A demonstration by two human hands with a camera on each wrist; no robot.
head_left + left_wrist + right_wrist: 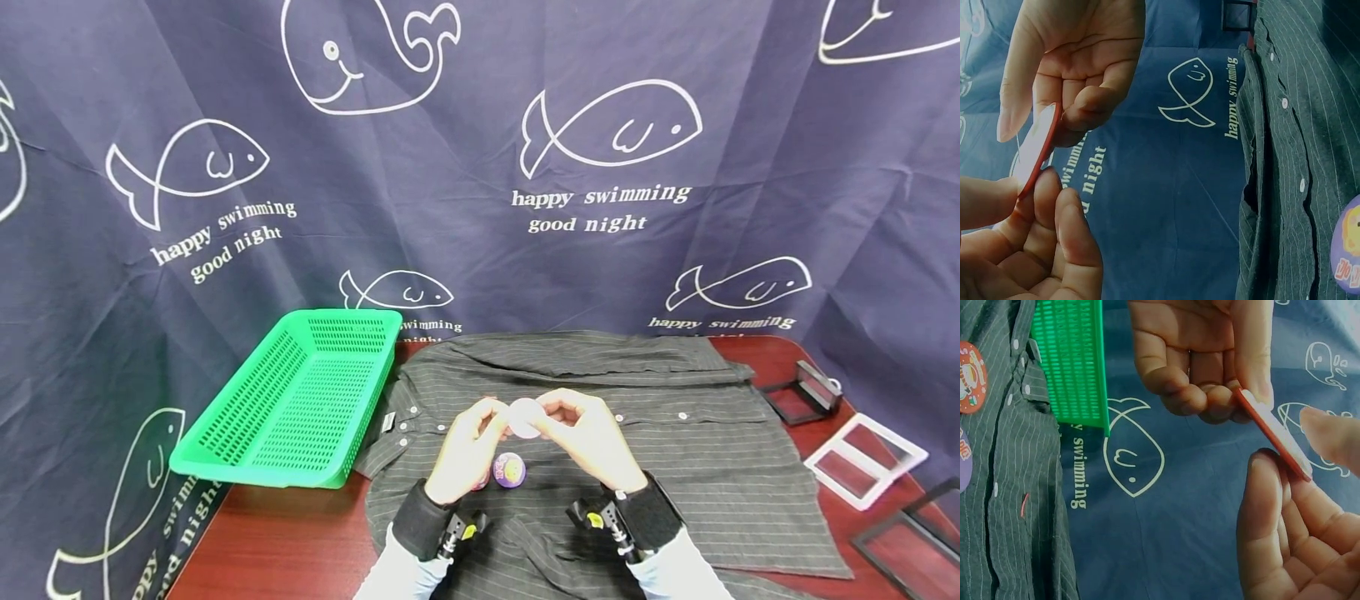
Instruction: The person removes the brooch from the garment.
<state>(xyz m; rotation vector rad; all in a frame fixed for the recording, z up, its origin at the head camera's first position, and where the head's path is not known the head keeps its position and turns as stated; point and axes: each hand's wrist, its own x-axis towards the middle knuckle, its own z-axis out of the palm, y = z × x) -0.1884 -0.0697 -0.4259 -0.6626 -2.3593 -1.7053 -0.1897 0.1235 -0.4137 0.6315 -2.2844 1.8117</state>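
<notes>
Over the dark striped shirt [712, 483], both hands hold up a round badge [527, 417] with a pale face and red rim. My left hand [468, 446] pinches one edge between thumb and fingers. At the opposite side, the curled fingers of my right hand [588, 433] touch the badge from behind. Its thumb stands a little off the pale face in the right wrist view. A purple badge [510, 471] with a yellow picture lies on the shirt below the hands. Beside it is a red badge [971, 376], mostly hidden by my left hand in the head view.
To the left stands a green basket [258, 475] at the edge of the reddish table [300, 533]. On the right lie a white frame [862, 457], a dark frame [817, 392] and another dark frame [881, 571]. A blue printed curtain [480, 167] hangs behind.
</notes>
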